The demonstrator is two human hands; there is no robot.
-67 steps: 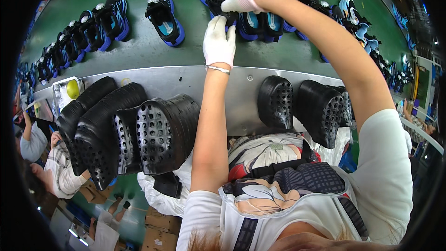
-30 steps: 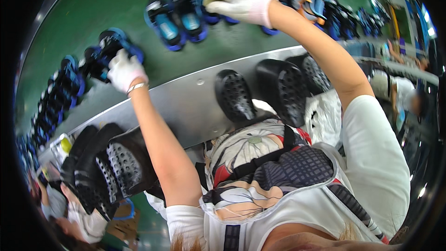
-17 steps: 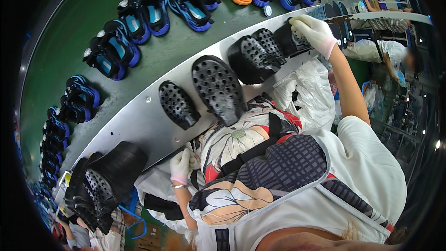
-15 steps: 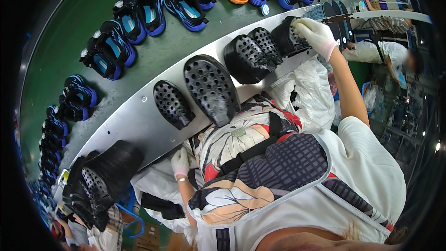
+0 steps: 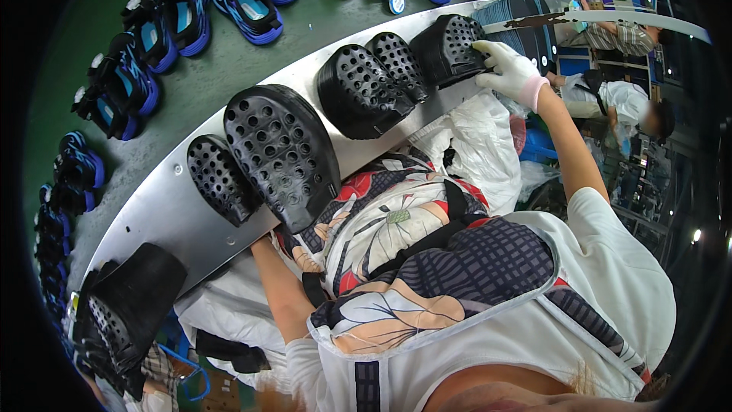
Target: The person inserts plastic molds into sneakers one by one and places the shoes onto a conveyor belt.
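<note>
The right hand (image 5: 509, 70), in a white glove, reaches up and to the right with its fingers curled over the edge of a black perforated shoe sole (image 5: 450, 47), gripping it where it leans on the metal counter (image 5: 164, 210). The left hand is hidden below the counter's near edge, only the forearm showing, so its state cannot be told. Just left of the gripped sole stand two more black soles (image 5: 366, 84), overlapping; farther left a large sole (image 5: 284, 154) and a smaller one (image 5: 219, 179) touch. Beyond the counter, blue sandals (image 5: 248, 0) sit in rows on a green belt (image 5: 221, 61).
</note>
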